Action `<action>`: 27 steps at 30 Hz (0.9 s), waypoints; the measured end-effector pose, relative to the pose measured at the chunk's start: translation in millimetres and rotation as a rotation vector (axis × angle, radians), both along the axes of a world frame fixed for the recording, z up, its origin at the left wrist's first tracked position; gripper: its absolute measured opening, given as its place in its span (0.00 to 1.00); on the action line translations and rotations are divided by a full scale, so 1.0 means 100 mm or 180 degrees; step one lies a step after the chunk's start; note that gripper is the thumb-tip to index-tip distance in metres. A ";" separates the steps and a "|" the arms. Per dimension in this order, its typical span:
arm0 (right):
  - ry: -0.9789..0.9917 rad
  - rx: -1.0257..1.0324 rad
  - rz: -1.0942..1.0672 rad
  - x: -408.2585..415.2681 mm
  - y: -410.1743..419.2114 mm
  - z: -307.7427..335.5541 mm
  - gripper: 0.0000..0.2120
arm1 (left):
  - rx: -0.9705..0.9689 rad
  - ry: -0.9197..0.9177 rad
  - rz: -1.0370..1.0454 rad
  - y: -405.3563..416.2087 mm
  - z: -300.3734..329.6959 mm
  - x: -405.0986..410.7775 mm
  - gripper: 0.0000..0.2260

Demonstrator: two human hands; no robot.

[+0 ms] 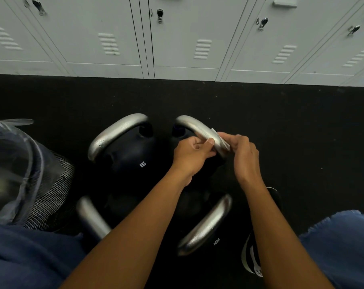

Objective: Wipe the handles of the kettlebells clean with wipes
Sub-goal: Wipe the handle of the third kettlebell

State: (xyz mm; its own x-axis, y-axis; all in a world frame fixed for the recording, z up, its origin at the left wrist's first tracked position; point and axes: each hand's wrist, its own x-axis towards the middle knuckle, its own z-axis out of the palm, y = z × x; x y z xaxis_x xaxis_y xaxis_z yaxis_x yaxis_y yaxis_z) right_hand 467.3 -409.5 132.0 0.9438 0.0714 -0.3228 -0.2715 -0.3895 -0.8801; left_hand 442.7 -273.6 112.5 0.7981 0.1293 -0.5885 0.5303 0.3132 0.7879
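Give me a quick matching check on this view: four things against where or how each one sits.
1. wipe
2. 8KG kettlebell
3. mesh bin
4. lockers

A. far left, lined with a clear bag
B. along the back, doors shut
C. wrapped over the back-right kettlebell handle, held by both hands
D. back left of the group, handle untouched

Pairs: 1-C, 2-D, 3-A, 4-B

A wipe [221,140] is held around the silver handle [197,127] of the far right kettlebell [181,132] by both the left hand [192,152] and the right hand [242,152]. Three other kettlebells are seen on the black floor [302,122], with grey lockers [187,38] behind.
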 end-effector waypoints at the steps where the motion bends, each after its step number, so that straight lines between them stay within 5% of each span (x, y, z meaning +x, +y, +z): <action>1: 0.0041 0.0007 -0.0045 -0.03 -0.05 -0.02 0.27 | -0.0021 0.0023 0.0007 0.01 0.01 0.00 0.07; 27: 0.0044 -0.0358 0.0696 0.54 0.59 0.21 0.22 | -0.0718 0.0140 0.0400 0.46 0.04 0.11 0.12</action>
